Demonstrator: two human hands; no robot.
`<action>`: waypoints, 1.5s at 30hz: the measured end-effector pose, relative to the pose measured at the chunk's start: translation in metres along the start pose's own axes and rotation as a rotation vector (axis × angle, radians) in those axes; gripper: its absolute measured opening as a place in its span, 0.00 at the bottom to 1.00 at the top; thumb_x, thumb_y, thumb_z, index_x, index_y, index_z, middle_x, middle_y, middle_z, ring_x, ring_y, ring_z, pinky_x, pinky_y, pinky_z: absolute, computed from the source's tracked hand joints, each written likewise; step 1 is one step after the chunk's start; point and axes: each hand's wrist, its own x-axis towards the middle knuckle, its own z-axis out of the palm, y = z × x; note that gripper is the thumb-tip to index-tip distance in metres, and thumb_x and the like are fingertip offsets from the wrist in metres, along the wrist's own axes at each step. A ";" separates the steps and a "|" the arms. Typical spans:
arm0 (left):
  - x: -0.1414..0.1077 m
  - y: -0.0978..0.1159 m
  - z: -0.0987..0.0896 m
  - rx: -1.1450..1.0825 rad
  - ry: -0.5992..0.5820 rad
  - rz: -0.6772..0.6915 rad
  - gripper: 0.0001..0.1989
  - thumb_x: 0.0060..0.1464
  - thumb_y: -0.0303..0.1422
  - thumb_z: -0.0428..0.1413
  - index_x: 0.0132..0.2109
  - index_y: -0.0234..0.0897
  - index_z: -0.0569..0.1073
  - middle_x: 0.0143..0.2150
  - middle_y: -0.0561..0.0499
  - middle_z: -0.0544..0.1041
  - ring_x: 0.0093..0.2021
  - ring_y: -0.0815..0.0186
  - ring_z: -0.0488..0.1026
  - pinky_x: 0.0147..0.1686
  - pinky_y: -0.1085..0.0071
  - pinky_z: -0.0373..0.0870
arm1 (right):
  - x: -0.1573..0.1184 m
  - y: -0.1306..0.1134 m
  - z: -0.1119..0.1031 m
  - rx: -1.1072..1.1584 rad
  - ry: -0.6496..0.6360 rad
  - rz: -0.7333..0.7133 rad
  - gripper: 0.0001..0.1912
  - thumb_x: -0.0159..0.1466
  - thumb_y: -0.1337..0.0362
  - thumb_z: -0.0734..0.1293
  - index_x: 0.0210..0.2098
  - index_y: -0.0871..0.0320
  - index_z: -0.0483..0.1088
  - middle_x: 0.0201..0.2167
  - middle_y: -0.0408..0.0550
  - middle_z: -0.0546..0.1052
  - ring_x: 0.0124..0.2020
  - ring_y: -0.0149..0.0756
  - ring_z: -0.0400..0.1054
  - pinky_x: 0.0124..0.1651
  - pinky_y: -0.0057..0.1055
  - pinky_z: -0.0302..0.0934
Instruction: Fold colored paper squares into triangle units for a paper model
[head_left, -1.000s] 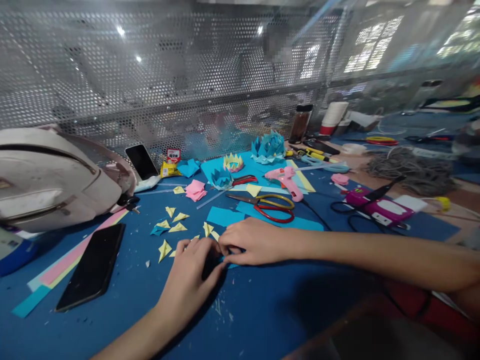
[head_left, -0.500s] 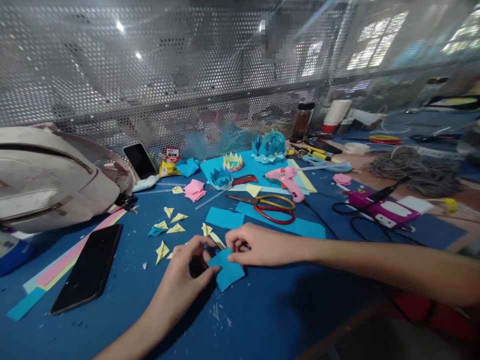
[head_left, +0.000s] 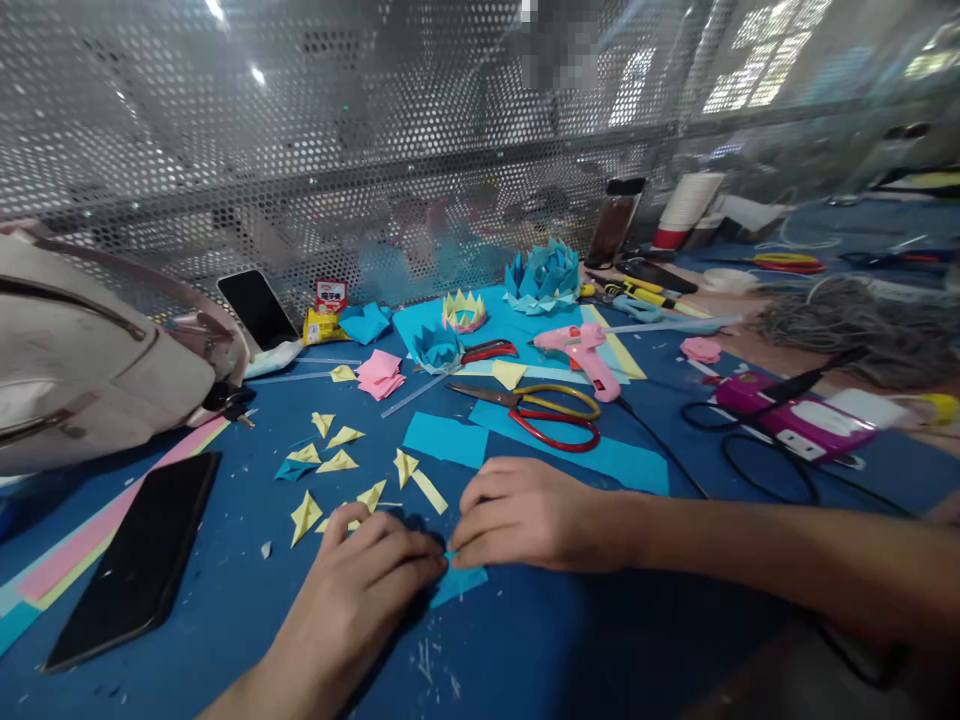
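A small piece of blue paper [head_left: 459, 585] lies on the blue tabletop, its upper part covered by my fingers. My left hand [head_left: 367, 580] bears on its left side, fingers bent and pressed together. From the right, my right hand [head_left: 517, 515] meets it at the paper's upper edge, with its fingers closed and their tips on the sheet. Just beyond the hands are several folded yellow paper pieces [head_left: 337, 461], a narrow yellow strip [head_left: 430, 491] and a flat blue paper rectangle [head_left: 446, 438].
Scissors [head_left: 536, 405] and a pink glue gun [head_left: 585, 350] lie beyond my right hand. Blue paper flowers [head_left: 546, 275] stand near the perforated metal panel [head_left: 300, 130]. A black phone [head_left: 139, 560] and a pale backpack [head_left: 90, 350] are at left, a purple power strip [head_left: 795, 415] at right.
The blue paper, held up between the fingertips before, is now down on the table under both hands. My fingers have closed together over it. The view has tilted slightly.
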 end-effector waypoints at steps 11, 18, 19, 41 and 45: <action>-0.013 -0.004 -0.003 0.203 0.010 0.245 0.25 0.75 0.30 0.35 0.53 0.38 0.78 0.49 0.52 0.82 0.44 0.67 0.74 0.56 0.66 0.55 | 0.004 0.001 -0.004 -0.192 0.019 -0.125 0.11 0.73 0.66 0.63 0.42 0.54 0.79 0.47 0.40 0.81 0.46 0.29 0.71 0.45 0.31 0.64; -0.011 0.005 -0.011 0.221 -0.097 0.170 0.20 0.75 0.32 0.40 0.53 0.42 0.77 0.52 0.56 0.81 0.44 0.66 0.75 0.55 0.65 0.56 | 0.004 0.004 -0.003 -0.159 0.021 -0.134 0.11 0.74 0.66 0.63 0.43 0.56 0.79 0.47 0.37 0.81 0.47 0.30 0.71 0.45 0.32 0.64; -0.011 0.005 -0.011 0.217 -0.096 0.165 0.19 0.75 0.32 0.42 0.53 0.43 0.77 0.52 0.56 0.81 0.45 0.67 0.75 0.55 0.65 0.56 | 0.004 0.005 -0.003 -0.155 0.020 -0.133 0.11 0.74 0.66 0.63 0.43 0.56 0.79 0.48 0.37 0.81 0.47 0.31 0.71 0.45 0.32 0.64; -0.002 0.008 -0.012 0.257 -0.015 0.203 0.20 0.73 0.31 0.42 0.46 0.45 0.80 0.34 0.53 0.74 0.35 0.63 0.66 0.49 0.65 0.55 | 0.018 -0.007 0.008 -0.139 -0.003 0.021 0.17 0.75 0.55 0.59 0.50 0.56 0.75 0.53 0.46 0.76 0.55 0.40 0.64 0.51 0.38 0.58; -0.009 0.009 -0.010 0.224 -0.020 0.170 0.21 0.72 0.32 0.40 0.46 0.42 0.80 0.33 0.50 0.70 0.35 0.61 0.62 0.49 0.62 0.54 | 0.023 -0.014 0.012 -0.192 -0.045 0.020 0.18 0.73 0.53 0.61 0.52 0.57 0.73 0.56 0.49 0.74 0.58 0.41 0.62 0.54 0.38 0.58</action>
